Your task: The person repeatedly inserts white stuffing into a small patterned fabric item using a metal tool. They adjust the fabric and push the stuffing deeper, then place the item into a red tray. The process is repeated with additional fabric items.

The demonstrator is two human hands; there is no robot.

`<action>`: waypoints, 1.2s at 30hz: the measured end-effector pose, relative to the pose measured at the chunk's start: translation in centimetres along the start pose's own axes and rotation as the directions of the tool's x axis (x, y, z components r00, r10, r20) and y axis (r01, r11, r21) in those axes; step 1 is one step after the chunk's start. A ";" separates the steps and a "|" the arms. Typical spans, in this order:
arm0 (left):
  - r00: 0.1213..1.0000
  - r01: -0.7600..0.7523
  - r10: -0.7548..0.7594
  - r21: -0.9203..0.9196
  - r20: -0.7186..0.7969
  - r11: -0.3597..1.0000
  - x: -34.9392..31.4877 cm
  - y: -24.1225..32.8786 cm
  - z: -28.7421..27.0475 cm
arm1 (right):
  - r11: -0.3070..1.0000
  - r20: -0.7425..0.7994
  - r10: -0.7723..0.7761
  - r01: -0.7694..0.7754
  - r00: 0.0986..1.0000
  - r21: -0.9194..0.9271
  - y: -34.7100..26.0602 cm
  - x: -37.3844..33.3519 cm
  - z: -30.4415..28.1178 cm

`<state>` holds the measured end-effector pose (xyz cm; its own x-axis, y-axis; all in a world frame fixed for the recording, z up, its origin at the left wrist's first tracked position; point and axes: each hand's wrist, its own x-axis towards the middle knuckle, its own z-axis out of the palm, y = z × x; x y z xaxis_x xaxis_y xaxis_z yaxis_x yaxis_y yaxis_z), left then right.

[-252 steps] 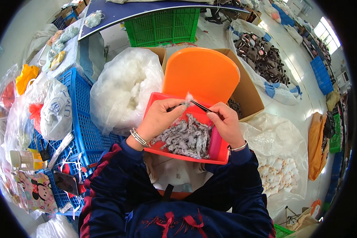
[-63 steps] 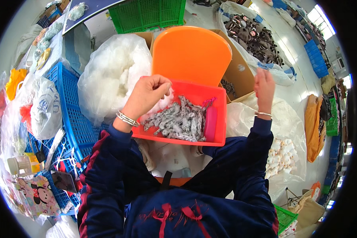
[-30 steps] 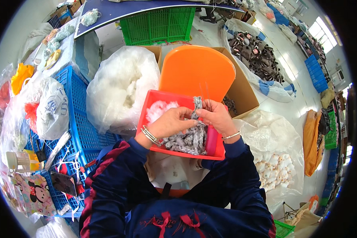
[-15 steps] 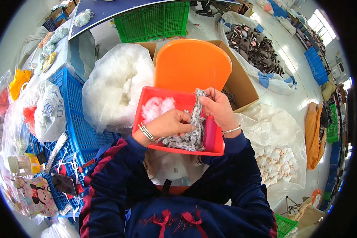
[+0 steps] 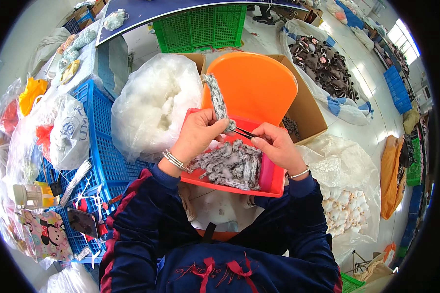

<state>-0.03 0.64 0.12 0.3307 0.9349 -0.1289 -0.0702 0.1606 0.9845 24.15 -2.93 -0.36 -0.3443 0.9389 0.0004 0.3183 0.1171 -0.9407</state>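
The left hand [image 5: 198, 132] is over the far left part of the red tray [image 5: 279, 181], thumb and fingers pinched on a grey knitted strip [image 5: 217, 97]; the strip's long end stands up past the tray's far edge, in front of the left edge of the orange seat [image 5: 254, 85]; its lower end is in the grip. The right hand [image 5: 278, 144], near the tray's far right corner, has its fingers closed on dark tweezers [image 5: 243, 132], which point left to the strip's lower end; whether their tips are inside the knit cannot be told. A heap of like pieces [image 5: 232, 166] lies along the tray's near edge; a pink block [image 5: 267, 173] sits against its right edge.

Risks, as judged: the tips could snag or pierce the loose-looking knit if pushed at a slant; the strip could slip if the left pinch slackens, its long end being unsupported; the tray could tip if a forearm presses its near edge, as it appears to rest on the lap.
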 end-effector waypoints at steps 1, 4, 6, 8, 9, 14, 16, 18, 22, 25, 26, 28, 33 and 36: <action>1.000 -0.004 0.004 -0.015 0.001 1.000 0.0 0.1 0.0 | 0.999 -0.004 -0.030 0.030 1.000 -0.043 -0.1 0.1 0.0; 1.000 -0.008 0.008 -0.048 0.007 0.999 -0.1 0.3 -0.2 | 0.993 -0.011 -0.070 0.068 0.997 -0.094 -0.4 0.1 -0.1; 1.000 0.000 0.001 -0.055 0.013 0.998 -0.2 0.5 -0.3 | 0.999 -0.013 -0.026 0.026 1.000 -0.025 -0.5 0.0 0.0; 1.000 0.006 -0.005 -0.056 0.016 0.998 -0.3 0.5 -0.3 | 1.000 -0.027 -0.014 0.014 1.000 0.016 -0.5 0.0 0.0; 1.000 0.010 -0.009 -0.056 0.018 0.998 -0.3 0.6 -0.3 | 0.999 -0.034 -0.007 0.009 0.999 0.037 -0.5 0.0 0.0; 1.000 0.016 -0.015 -0.056 0.027 0.998 -0.4 0.7 -0.1 | 1.000 -0.029 -0.020 0.020 0.999 -0.002 -0.4 0.0 -0.1; 0.999 0.017 -0.015 -0.050 0.033 0.999 -0.4 0.7 -0.2 | 0.999 -0.027 -0.032 0.032 0.999 -0.016 -0.5 0.0 -0.1; 0.999 0.018 -0.016 -0.049 0.047 0.999 -0.4 0.6 -0.3 | 0.999 -0.031 -0.042 0.042 0.999 -0.030 -0.6 0.0 -0.2; 0.994 0.038 -0.038 -0.002 0.099 0.999 -0.7 1.5 -0.5 | 0.994 -0.051 -0.078 0.074 0.996 -0.083 -0.8 -0.1 -0.3; 0.992 0.033 -0.040 0.062 0.122 0.998 -0.8 1.7 -0.7 | 0.992 -0.061 -0.089 0.083 0.994 -0.094 -0.8 -0.2 -0.3; 0.990 0.046 -0.057 0.086 0.128 0.995 -0.9 2.0 -0.7 | 0.993 -0.063 -0.089 0.083 0.994 -0.089 -0.7 -0.2 -0.4; 0.988 0.051 -0.066 0.111 0.137 0.993 -1.0 2.1 -0.8 | 0.993 -0.065 -0.086 0.080 0.994 -0.092 -0.7 -0.2 -0.4; 0.991 0.020 -0.038 0.141 0.126 0.990 -0.5 0.7 -1.3 | 0.988 -0.054 -0.087 0.079 0.995 -0.136 -1.4 -0.3 -0.6; 0.995 0.042 -0.057 0.170 0.082 0.984 -0.6 1.1 -0.9 | 0.991 -0.034 -0.066 0.062 0.997 -0.118 -1.5 -0.3 -0.6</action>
<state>-1.12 0.52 1.21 0.4101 0.8952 -0.1744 0.1051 0.1435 0.9841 24.35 -3.21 1.26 -0.3348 0.9394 0.0742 0.3988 0.2126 -0.8920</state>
